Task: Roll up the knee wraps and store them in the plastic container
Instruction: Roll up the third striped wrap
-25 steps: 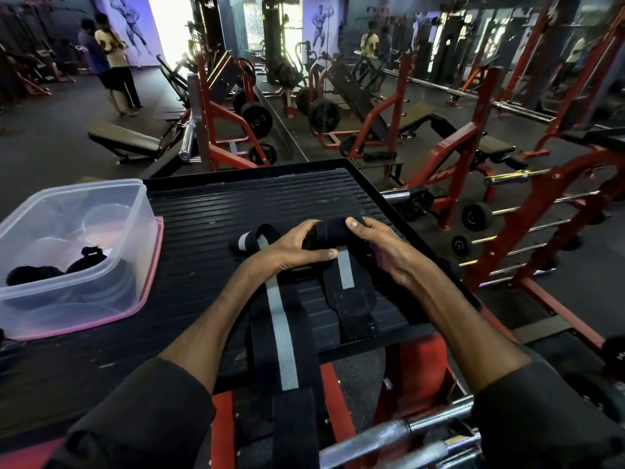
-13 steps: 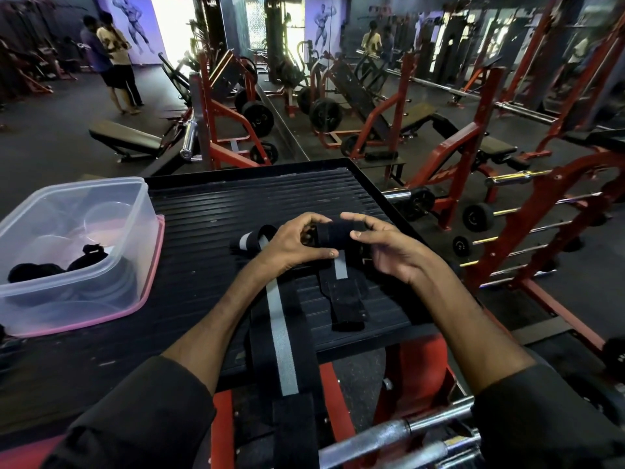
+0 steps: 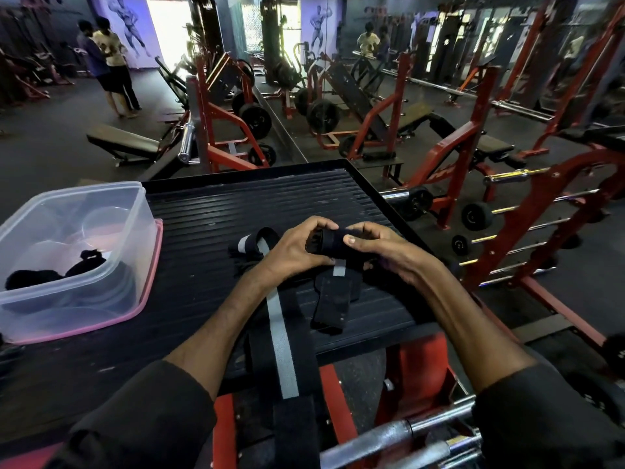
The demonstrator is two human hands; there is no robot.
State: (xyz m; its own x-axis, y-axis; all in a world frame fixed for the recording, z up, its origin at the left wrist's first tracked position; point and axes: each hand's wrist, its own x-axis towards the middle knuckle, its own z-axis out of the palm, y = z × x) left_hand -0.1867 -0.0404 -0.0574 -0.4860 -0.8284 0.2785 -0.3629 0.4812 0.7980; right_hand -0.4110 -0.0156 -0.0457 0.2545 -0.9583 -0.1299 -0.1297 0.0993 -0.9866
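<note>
Both hands meet over the middle of the black ribbed counter and hold a partly rolled black knee wrap between them. The left hand grips the roll's left end, fingers curled over the top and thumb underneath. The right hand grips the right end, thumb pressed on the face of the roll nearest the person and the other fingers curled round behind. The roll lies crosswise between the two palms, raised just above the counter. Its unrolled tail drops from under the hands towards the person, shows a short grey stripe just below the roll, and lies flat on the counter between the two forearms.

A second knee wrap, black with a long grey stripe, is unrolled. Its looped end lies just left of the left hand. The band passes beneath the left wrist and runs back along the inside of the left forearm, over the counter's near edge.

The clear plastic container stands well to the left of the left hand, at the counter's left side, on a pink lid. Dark bundles lie in its bottom; what they are cannot be told. A chrome bar crosses below the right forearm.
</note>
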